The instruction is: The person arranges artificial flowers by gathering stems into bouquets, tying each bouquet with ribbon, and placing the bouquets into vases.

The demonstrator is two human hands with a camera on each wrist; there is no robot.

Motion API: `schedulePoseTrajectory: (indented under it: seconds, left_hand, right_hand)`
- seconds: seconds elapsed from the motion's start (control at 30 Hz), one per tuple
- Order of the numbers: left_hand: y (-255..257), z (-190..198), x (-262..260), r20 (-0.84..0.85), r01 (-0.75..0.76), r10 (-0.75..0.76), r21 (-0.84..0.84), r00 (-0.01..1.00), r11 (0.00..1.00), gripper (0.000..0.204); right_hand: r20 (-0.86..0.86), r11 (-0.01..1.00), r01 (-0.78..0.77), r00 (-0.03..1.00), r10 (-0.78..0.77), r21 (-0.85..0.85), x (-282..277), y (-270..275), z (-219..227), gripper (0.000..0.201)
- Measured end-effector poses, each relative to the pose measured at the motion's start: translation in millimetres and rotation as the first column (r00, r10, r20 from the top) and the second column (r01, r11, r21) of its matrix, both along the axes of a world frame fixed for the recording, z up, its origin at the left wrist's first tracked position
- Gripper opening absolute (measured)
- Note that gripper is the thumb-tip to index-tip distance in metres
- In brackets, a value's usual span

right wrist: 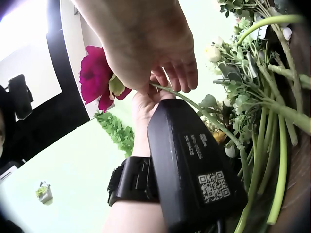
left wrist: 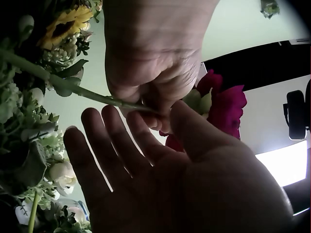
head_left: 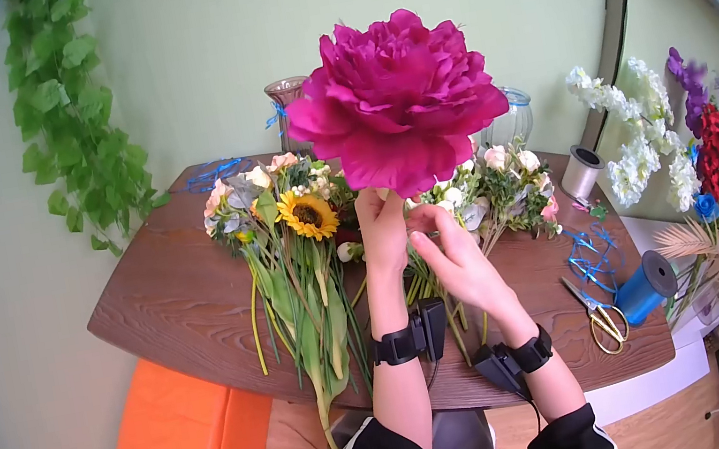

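My left hand grips a large magenta peony by its stem, close under the bloom. In the left wrist view, the green stem runs out from the curled fingers of that hand. My right hand is right beside it, its thumb and index finger close to the stem and the other fingers spread loosely. Both hands are above the table, in front of the bloom's underside. A sunflower and pale roses lie in bunches to either side.
The brown table carries scissors, a blue ribbon spool, a pale ribbon spool and curled blue ribbon. A glass vase stands behind. An orange seat is at left, and tall artificial flowers rise at right.
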State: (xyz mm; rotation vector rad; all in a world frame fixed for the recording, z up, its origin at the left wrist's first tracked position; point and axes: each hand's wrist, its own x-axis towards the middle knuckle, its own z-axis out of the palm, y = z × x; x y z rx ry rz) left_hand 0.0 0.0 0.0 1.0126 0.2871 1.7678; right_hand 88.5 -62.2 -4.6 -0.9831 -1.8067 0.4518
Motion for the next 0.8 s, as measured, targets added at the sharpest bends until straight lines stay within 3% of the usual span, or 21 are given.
schedulePoseTrajectory:
  seconds: [0.03, 0.2, 0.3, 0.33, 0.43, 0.5, 0.53, 0.57, 0.6, 0.63, 0.7, 0.77, 0.8]
  left_hand:
    - [0, -1, -1, 0.003, 0.011, -0.011, -0.045, 1.0, 0.999, 0.009]
    - [-2, -1, -4, 0.057, 0.06, -0.065, 0.076, 0.996, 0.995, 0.002]
    - [-12, 7, -3, 0.095, 0.013, -0.014, 0.011, 0.995, 1.0, 0.009]
    - [-12, 4, -13, -0.001, 0.079, -0.079, 0.018, 0.997, 0.997, 0.015]
    - [-15, 4, -10, -0.026, -0.081, 0.081, -0.02, 0.996, 0.997, 0.019]
    - [-11, 5, -13, -0.168, -0.295, 0.299, 0.045, 0.939, 0.954, 0.017]
    - [-13, 5, -13, -0.134, -0.277, 0.285, 0.08, 0.949, 0.958, 0.016]
    - [-18, 10, -14, -0.101, -0.258, 0.269, 0.115, 0.958, 0.959, 0.016]
    - [-11, 7, -15, -0.149, -0.337, 0.35, 0.108, 0.925, 0.935, 0.018]
    - [-6, 8, -17, -0.197, -0.414, 0.427, 0.102, 0.883, 0.904, 0.02]
    - [1, 9, -26, -0.409, -0.689, 0.704, 0.215, 0.581, 0.693, 0.024]
    - [-20, 17, -35, -0.741, -0.844, 0.629, 0.167, 0.233, 0.51, 0.02]
    - [-18, 8, -41, -0.8, -0.865, 0.579, 0.171, 0.158, 0.473, 0.02]
  right_hand:
    - [-0.01, 1.0, -0.003, 1.0, 0.003, -0.017, -3, -1, 1, 0.034]
    - [-0.034, 1.0, -0.007, 0.999, 0.006, -0.029, -9, -1, 10, 0.031]
    - [-0.05, 0.998, -0.032, 0.998, 0.03, -0.047, -10, 13, 22, 0.024]
    - [-0.091, 0.999, -0.052, 0.995, 0.05, -0.015, -13, 17, 26, 0.02]
    - [-0.113, 0.995, -0.102, 0.988, 0.102, 0.003, -18, 24, 33, 0.018]
    - [-0.159, 0.985, -0.124, 0.977, 0.143, 0.12, -23, 40, 17, 0.017]
    - [-0.182, 0.975, -0.132, 0.969, 0.164, 0.179, -26, 46, 11, 0.016]
    - [-0.26, 0.984, -0.129, 0.953, 0.157, 0.12, -29, 45, 12, 0.016]
    - [-0.335, 0.99, -0.131, 0.931, 0.143, 0.059, -32, 42, 15, 0.017]
    - [-0.404, 0.991, -0.136, 0.906, 0.124, -0.002, -35, 39, 19, 0.017]
    - [-0.494, 0.965, -0.262, 0.838, 0.23, 0.005, -31, 37, 24, 0.02]
    - [-0.561, 0.967, -0.254, 0.8, 0.211, 0.001, -29, 34, 33, 0.021]
    - [-0.583, 0.963, -0.269, 0.781, 0.225, 0.012, -28, 33, 36, 0.022]
